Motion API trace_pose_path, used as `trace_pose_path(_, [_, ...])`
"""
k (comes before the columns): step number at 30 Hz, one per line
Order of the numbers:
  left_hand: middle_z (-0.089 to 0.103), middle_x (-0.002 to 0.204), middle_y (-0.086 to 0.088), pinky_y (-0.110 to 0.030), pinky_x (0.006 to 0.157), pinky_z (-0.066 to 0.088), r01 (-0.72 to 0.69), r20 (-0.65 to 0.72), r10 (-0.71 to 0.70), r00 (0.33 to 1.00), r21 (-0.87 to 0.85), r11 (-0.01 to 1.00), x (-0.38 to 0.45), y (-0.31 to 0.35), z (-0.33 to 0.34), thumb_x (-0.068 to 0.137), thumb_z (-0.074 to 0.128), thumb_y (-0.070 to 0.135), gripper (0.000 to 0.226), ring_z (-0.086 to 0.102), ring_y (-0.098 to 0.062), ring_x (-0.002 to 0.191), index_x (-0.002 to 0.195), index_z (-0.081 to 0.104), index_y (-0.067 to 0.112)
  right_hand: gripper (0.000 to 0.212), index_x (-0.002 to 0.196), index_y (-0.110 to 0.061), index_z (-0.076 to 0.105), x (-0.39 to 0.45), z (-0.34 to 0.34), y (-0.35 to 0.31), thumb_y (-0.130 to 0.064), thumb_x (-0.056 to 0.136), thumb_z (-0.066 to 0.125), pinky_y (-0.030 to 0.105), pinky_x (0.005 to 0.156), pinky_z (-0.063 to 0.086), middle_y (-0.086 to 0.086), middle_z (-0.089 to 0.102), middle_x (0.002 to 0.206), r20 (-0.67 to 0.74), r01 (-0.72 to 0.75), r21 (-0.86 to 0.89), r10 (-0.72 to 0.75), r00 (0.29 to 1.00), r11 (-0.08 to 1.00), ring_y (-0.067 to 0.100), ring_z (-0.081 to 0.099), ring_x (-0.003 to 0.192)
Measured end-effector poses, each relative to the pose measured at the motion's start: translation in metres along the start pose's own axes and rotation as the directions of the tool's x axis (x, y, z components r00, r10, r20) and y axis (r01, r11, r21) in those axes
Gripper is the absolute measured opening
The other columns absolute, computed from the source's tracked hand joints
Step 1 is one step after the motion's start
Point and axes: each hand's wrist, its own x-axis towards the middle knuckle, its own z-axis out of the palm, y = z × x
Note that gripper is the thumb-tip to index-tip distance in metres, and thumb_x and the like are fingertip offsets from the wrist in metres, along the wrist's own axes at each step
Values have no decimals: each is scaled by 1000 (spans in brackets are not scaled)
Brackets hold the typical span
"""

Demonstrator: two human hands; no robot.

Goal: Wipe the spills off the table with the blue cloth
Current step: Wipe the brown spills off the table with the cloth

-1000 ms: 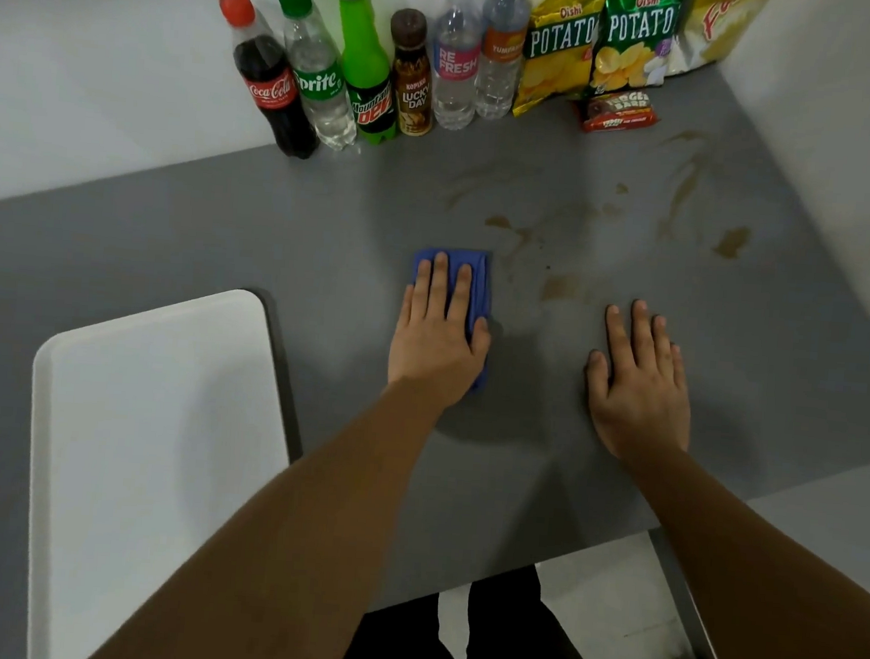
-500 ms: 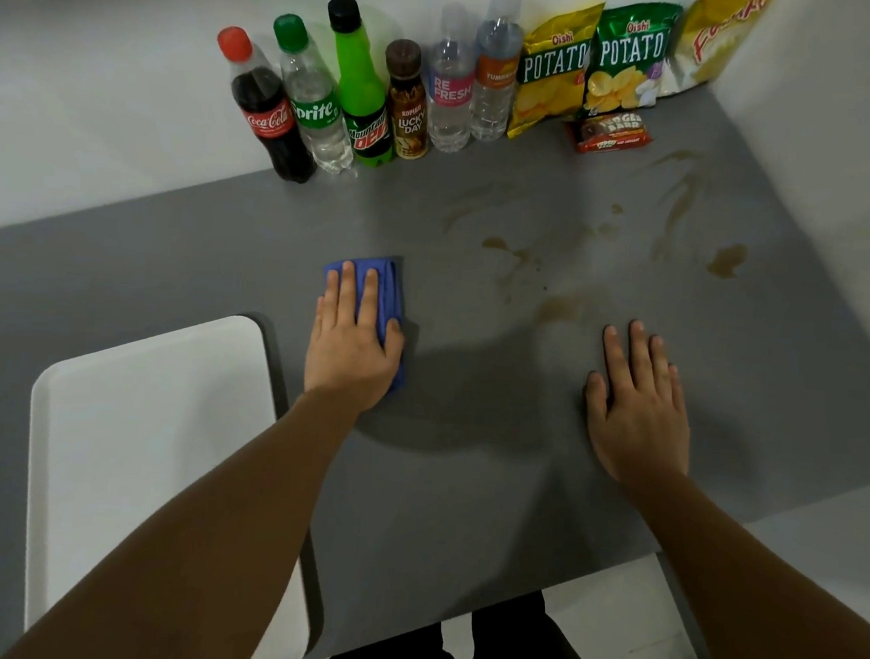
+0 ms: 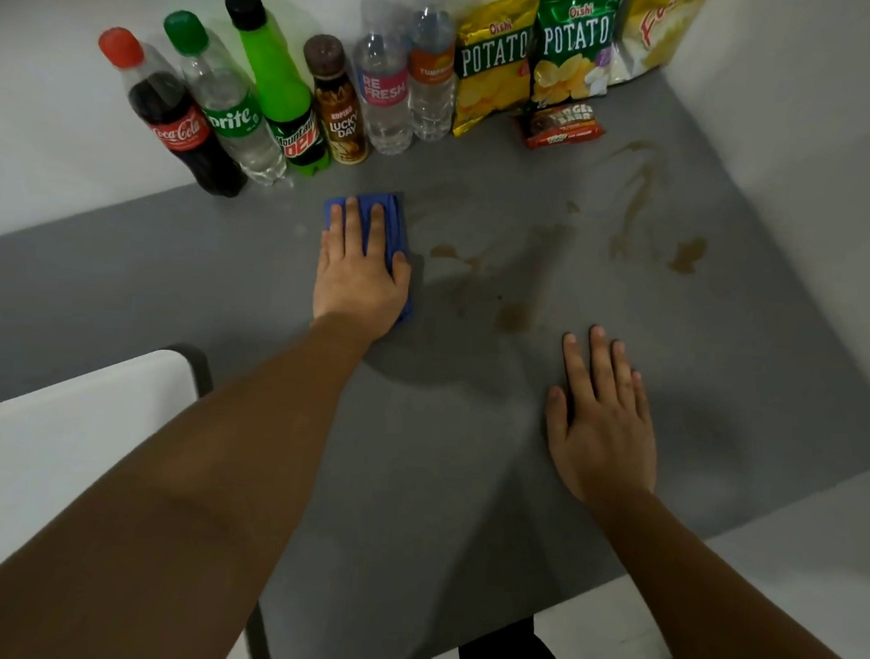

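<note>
My left hand (image 3: 358,277) presses flat on a folded blue cloth (image 3: 392,223) on the grey table (image 3: 437,484), just in front of the bottles. Only the cloth's far end and right edge show past my fingers. Brown spill marks (image 3: 513,316) lie to the right of the cloth, with more brown streaks and a blot (image 3: 688,254) further right near the wall. My right hand (image 3: 601,423) rests flat on the table with fingers spread, holding nothing, just below the nearest brown mark.
Several drink bottles (image 3: 263,101) stand in a row along the back wall. Chip bags (image 3: 571,45) and a small snack pack (image 3: 560,127) sit at the back right. A white tray (image 3: 53,457) lies at the front left. A wall closes the right side.
My left hand slid the blue cloth left, then pushed it forward and right toward the bottles. My right hand stayed flat in place.
</note>
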Motion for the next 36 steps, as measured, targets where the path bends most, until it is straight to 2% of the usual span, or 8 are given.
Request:
trace_pose_path(7, [-4, 172, -13, -45, 128, 2, -146, 49, 143, 988, 54, 988, -21, 63, 17, 101, 14, 51, 73, -6, -31, 158, 164, 1, 17, 62, 165, -32, 9, -1, 3, 1, -49, 107, 23, 42, 128, 9, -1, 5, 173, -21, 9, 0, -9, 1000, 1000, 19, -1, 159])
trace_pose_path(12, [-2, 172, -13, -45, 129, 4, -234, 62, 232, 971, 20, 972, -62, 88, 29, 102, 19, 50, 72, -6, -29, 159, 164, 3, 18, 63, 165, -30, 13, -1, 3, 0, -48, 106, 27, 42, 128, 11, 1, 9, 173, -44, 22, 12, -22, 999, 1000, 22, 5, 159])
trace_pose_path(17, [1, 172, -13, -45, 129, 8, -230, 44, 230, 972, 0, 973, -110, 87, 32, 104, 24, 50, 72, -3, -28, 159, 164, 6, 16, 63, 165, -28, 14, -1, -1, 0, -51, 106, 24, 44, 128, 13, 2, 10, 173, -31, 31, 13, -31, 999, 999, 23, 7, 159])
trace_pose_path(22, [5, 172, -8, -43, 128, 9, -241, 21, 241, 970, 6, 971, -139, 52, 31, 104, 28, 52, 71, -2, -24, 159, 165, 11, 20, 63, 165, -29, 12, -1, -5, -2, -52, 107, 20, 44, 128, 13, 1, 8, 173, -12, 27, 32, -26, 1000, 999, 23, 5, 159])
trace_pose_path(30, [5, 172, -7, -44, 128, 11, -253, 4, 253, 967, 45, 966, -122, 31, 27, 104, 29, 51, 70, -2, -25, 159, 164, 14, 19, 62, 164, -34, 2, 0, -2, -2, -53, 108, 18, 41, 129, 5, -4, 0, 173, 7, -4, 51, 4, 1000, 999, 16, -7, 159])
trace_pose_path(36, [2, 172, -10, -47, 128, 11, -183, 22, 182, 983, 59, 981, -86, 41, 18, 104, 25, 51, 71, -1, -29, 159, 165, 10, 16, 63, 165, -31, 9, 0, 0, -2, -51, 107, 22, 43, 128, 9, -2, 2, 173, -2, -4, 31, 4, 1000, 1000, 18, -5, 159])
